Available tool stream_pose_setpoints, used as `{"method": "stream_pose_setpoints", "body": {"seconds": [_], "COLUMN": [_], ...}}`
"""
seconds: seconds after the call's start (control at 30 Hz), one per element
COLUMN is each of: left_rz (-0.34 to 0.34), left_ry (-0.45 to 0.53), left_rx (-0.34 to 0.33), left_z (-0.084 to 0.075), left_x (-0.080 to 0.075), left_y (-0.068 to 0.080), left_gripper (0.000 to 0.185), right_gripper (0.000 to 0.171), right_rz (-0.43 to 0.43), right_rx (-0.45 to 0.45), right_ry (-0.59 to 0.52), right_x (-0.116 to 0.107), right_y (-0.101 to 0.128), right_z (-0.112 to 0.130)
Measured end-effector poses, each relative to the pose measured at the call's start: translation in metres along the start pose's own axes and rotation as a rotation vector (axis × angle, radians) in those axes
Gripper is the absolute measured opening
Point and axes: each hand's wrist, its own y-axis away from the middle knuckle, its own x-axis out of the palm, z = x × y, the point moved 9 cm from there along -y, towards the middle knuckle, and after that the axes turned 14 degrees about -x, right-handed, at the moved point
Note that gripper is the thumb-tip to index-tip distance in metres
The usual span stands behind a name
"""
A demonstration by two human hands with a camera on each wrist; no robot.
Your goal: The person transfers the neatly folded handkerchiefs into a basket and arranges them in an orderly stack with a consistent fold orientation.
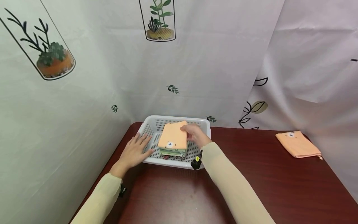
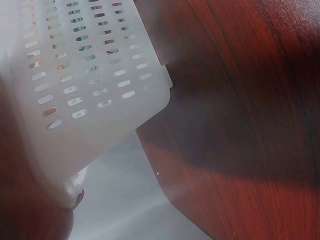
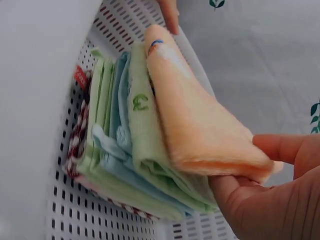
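Note:
A folded orange towel point(image 1: 172, 134) with a small white-and-blue patch tops a stack of folded cloths inside a white perforated basket point(image 1: 173, 162). My right hand point(image 1: 195, 134) pinches its right edge, thumb above and fingers beneath. Under it, the right wrist view shows a light green towel point(image 3: 141, 117), a blue towel point(image 3: 119, 90), more green layers and a red-and-white patterned cloth point(image 3: 77, 137) at the bottom. At the basket's left rim rests my left hand point(image 1: 135, 151), its fingers spread and fairly straight, holding no cloth.
Another folded orange towel point(image 1: 299, 144) lies at the right end of the dark red-brown table point(image 1: 246, 161). Behind the basket hangs a pale curtain point(image 1: 201, 77) printed with plants, which also closes off the left and right sides.

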Motion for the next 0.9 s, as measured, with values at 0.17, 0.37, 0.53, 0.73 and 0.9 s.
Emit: {"method": "stream_pose_setpoints", "body": {"seconds": [0.17,0.37,0.53,0.73,0.9], "left_rz": [-0.015,-0.006,0.005,-0.01,0.007], "left_ry": [-0.004,-0.005,-0.004,0.002,-0.01], "left_rx": [0.003,-0.004,-0.015,-0.003,-0.007], "left_z": [-0.002,-0.003,-0.003,-0.004,-0.001], "left_x": [-0.003,-0.003,-0.001,-0.002,-0.001], "left_y": [0.002,0.002,0.002,0.002,0.002], "left_gripper": [0.074,0.075,0.076,0.075,0.076], "right_gripper": [0.037,0.035,0.037,0.047,0.046], "right_rz": [0.012,0.006,0.007,-0.035,-0.041], "right_rx": [0.008,0.012,-0.022,-0.155,-0.225], "right_ry": [0.105,0.211,0.227,0.217,0.172], "right_x": [-0.009,-0.019,-0.02,-0.026,-0.038], "right_y": [0.004,0.008,0.011,0.016,0.021], "right_z": [0.001,0.005,0.014,0.04,0.059]}}
